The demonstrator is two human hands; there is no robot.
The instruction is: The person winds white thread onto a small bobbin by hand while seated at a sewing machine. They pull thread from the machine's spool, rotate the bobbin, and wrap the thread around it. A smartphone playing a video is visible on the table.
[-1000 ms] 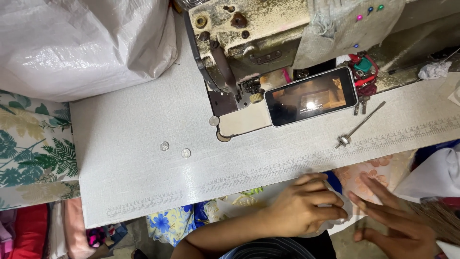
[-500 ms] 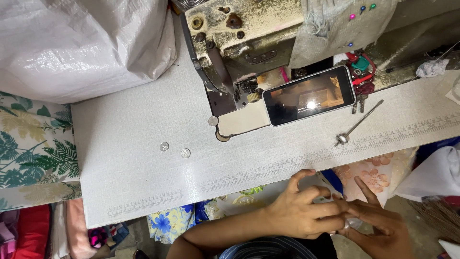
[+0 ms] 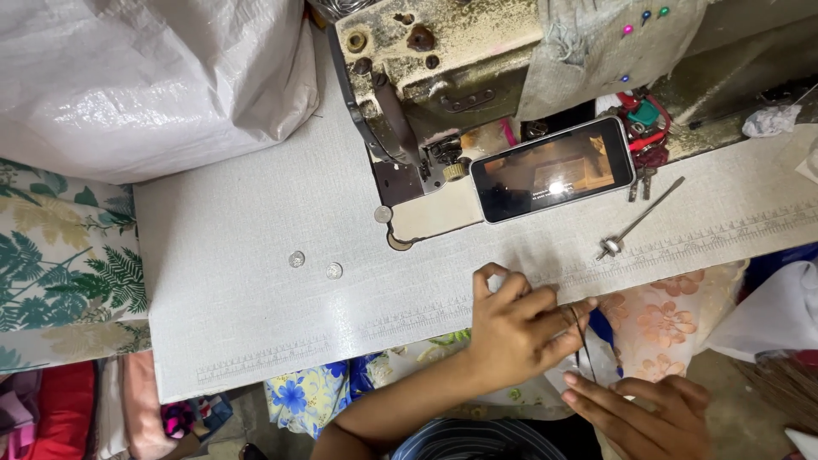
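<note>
The left hand [image 3: 515,328] lay knuckles-up at the bench [image 3: 256,307] edge, fingers pinching a dark thread [image 3: 582,341]. The right hand [image 3: 643,413] hovered below, fingers loosely spread, gripping nothing.

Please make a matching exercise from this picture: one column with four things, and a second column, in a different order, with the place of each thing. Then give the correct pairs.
Things:
1. phone
2. two round buttons
3. white woven sack
4. left hand

Places:
A. at the front edge of the table, beside the printed ruler
B. on the open table top, left of the machine's needle plate
C. leaning against the sewing machine, screen lit
D. at the table's far left corner

Pairs: 1-C, 2-B, 3-D, 4-A
</note>
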